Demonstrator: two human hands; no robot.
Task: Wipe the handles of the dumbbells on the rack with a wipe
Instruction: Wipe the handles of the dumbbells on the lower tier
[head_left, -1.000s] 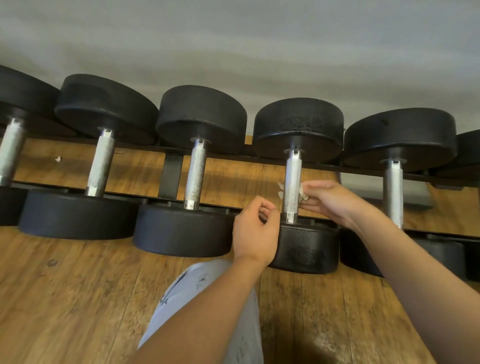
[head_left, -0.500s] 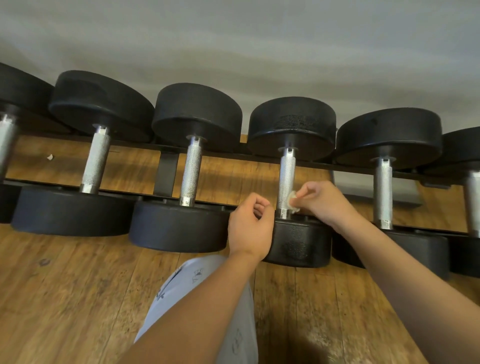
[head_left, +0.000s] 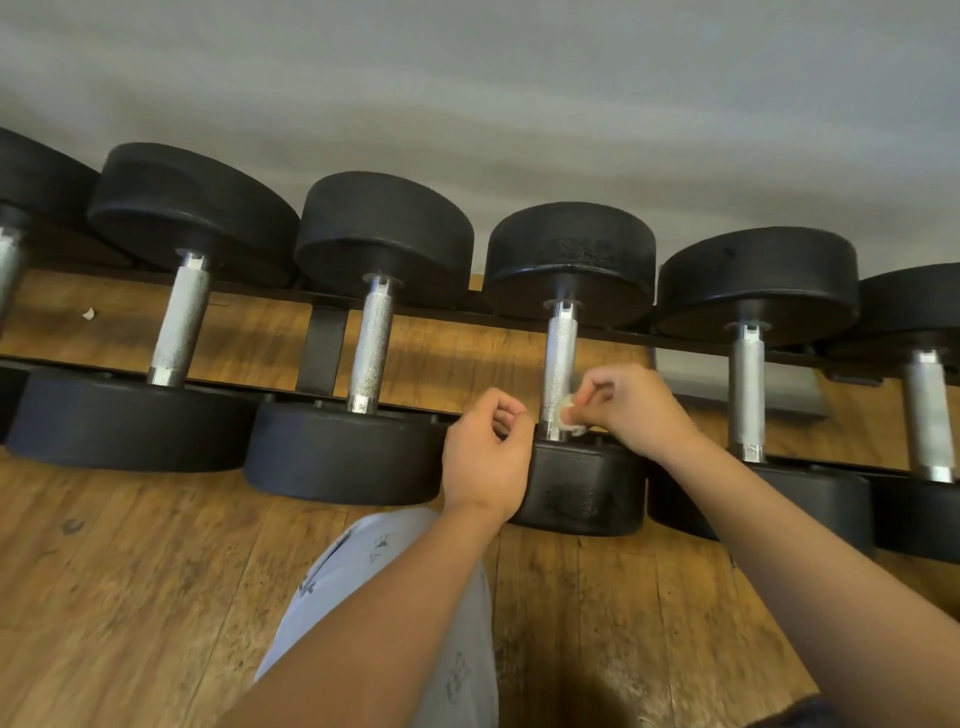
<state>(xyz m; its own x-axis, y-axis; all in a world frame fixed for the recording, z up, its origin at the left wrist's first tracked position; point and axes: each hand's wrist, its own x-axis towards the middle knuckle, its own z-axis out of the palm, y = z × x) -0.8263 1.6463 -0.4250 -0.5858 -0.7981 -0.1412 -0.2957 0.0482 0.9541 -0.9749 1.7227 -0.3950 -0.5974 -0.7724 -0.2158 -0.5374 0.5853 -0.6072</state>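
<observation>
Inspecting from the largest item down: a brown wooden plank floor (head_left: 130, 597) fills the lower frame, with a plain grey wall (head_left: 519, 104) across the top. A low black metal rack (head_left: 322, 353) runs across the middle of the frame and carries a row of black round-headed dumbbells. The dumbbell under treatment (head_left: 571, 260) sits just right of centre. A leg in pale patterned trousers (head_left: 374, 597) shows at bottom centre.

Left hand (head_left: 485, 457): just left of the handle's lower end, fingers curled in, nothing visible in them, and contact with the bar cannot be confirmed. Right hand (head_left: 631, 410): just right of the same spot, thumb and fingertips pinching the wipe.

The knurled silver steel handle (head_left: 560, 358) is bare along most of its length. The small crumpled white wipe (head_left: 569, 415) is pressed against the handle's right side at its lower end, close above the near head. A second ago it sat higher, spread around the mid-handle; it has since travelled down and bunched up.

Assessment: this pass has reached the end of the bar, so this handle is probably near done. Two handles to the right appear to be outstanding.
</observation>
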